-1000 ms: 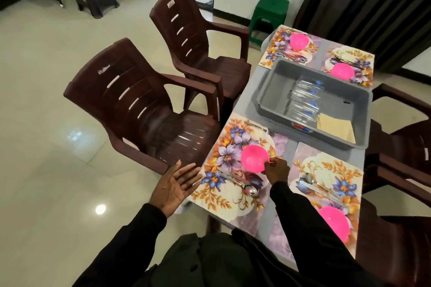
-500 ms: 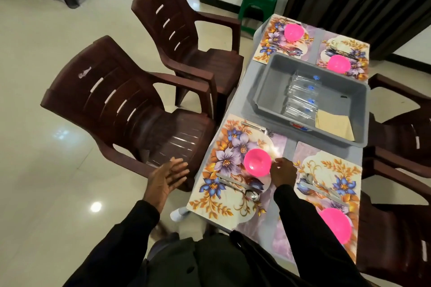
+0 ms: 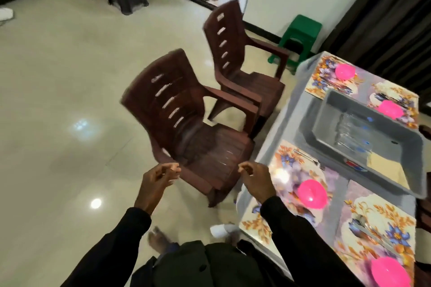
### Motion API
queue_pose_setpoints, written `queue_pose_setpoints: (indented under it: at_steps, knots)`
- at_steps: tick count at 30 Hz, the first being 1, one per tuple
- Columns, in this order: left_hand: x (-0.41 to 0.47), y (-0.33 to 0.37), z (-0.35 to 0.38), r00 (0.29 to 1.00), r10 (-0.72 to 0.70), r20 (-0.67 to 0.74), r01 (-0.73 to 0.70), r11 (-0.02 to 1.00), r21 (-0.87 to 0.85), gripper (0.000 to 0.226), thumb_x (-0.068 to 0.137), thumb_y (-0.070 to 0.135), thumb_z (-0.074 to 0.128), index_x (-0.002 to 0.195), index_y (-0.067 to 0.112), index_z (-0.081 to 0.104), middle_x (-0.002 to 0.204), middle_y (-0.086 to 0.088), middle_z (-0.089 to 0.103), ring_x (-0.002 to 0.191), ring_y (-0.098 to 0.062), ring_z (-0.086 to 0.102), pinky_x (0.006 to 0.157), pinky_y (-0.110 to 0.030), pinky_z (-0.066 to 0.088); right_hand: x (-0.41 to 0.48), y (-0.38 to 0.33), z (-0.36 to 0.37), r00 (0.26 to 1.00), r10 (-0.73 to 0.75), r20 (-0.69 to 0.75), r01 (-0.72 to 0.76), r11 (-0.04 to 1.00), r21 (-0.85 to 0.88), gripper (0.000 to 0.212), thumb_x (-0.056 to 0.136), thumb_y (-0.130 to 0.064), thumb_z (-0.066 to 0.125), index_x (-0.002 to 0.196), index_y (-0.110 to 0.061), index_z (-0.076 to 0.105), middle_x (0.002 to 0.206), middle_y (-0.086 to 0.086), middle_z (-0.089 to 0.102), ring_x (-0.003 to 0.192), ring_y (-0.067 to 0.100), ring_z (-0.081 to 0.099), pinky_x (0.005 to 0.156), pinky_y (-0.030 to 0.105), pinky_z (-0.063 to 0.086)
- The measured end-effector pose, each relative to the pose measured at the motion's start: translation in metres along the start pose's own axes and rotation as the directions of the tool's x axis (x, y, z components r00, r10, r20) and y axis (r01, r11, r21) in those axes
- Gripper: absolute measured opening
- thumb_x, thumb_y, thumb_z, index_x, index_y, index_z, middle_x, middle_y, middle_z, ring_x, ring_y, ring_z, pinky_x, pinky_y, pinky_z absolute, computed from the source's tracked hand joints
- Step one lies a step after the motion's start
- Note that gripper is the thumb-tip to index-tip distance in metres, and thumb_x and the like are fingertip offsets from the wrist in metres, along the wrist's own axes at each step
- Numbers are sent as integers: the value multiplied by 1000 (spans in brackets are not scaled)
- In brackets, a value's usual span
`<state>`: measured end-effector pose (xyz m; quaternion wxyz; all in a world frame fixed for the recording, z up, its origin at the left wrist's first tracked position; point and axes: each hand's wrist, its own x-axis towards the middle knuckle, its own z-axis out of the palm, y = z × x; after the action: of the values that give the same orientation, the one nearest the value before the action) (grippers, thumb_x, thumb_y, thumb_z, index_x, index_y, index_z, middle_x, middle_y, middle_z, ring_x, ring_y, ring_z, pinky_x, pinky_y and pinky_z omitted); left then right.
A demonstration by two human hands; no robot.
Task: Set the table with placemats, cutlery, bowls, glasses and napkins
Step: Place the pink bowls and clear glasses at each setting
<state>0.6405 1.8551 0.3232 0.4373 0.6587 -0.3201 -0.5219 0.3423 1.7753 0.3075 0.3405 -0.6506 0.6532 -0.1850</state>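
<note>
Head view: left hand (image 3: 155, 183), right hand (image 3: 256, 182) loosely curled, grip empty; pink bowl (image 3: 312, 193) just right

Person wore black long sleeves (image 3: 300, 237) to the wrists, dark buttoned jacket front (image 3: 203, 265) below; both hands bare, feet blurred.

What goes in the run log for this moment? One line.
left hand: empty | right hand: empty | pink bowls: four on placemats | glasses, napkins: in grey tub
</note>
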Motion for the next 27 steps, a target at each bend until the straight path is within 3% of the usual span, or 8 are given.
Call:
queue_pose_setpoints:
  at_steps: [3,5,8,11,14,19,27]
  knots:
    - [3,-2,-77,989,131,-69,-113,970,213,10,99,26,68,106,23,74,101,7,77,95,-14,72,90,-38,58,8,-79,53,984,-102,143,116,989,-93,16,94,-22,59,94,-16,74,96,3,75,91,22,68,85,37,54]
    - [0,-2,-123,982,153,-113,-110,940,322,9,98,31,69,105,27,73,102,11,75,94,-7,70,88,-34,57,10,-130,81,961,-177,212,212,965,-152,19,97,-20,57,100,-9,73,100,6,73,90,18,65,86,31,51]
    - [-6,-10,-191,960,200,-197,-97,896,434,13,96,40,69,106,32,70,102,16,73,95,-6,69,86,-35,56,12,-199,123,910,-298,288,355,919,-170,22,97,-27,54,96,-11,68,96,6,71,88,22,66,82,43,55]
    - [-12,-20,-244,923,287,-257,-62,769,636,22,94,53,65,109,36,66,102,21,68,94,-6,66,81,-31,51,21,-251,165,828,-430,359,516,834,-193,23,100,-29,56,113,-15,68,111,3,70,101,21,65,90,41,55]
    - [-16,-18,-281,880,395,-263,-49,628,777,42,91,59,50,111,28,69,101,15,68,92,-15,67,76,-35,53,32,-292,200,761,-507,406,610,772,-179,30,102,-32,54,125,-17,65,116,1,69,106,16,63,93,37,54]
    - [3,-5,-327,845,446,-294,-5,557,831,43,93,55,48,109,22,72,100,9,71,90,-18,69,72,-35,53,59,-342,243,702,-548,455,671,723,-163,29,103,-34,52,125,-20,64,114,-3,69,104,13,62,89,37,53]
    - [104,29,-408,858,378,-348,59,601,797,43,92,59,48,109,27,71,106,14,71,98,-13,68,78,-32,53,163,-413,313,666,-533,522,689,707,-157,30,105,-37,49,126,-22,63,116,-6,68,104,11,62,89,31,52]
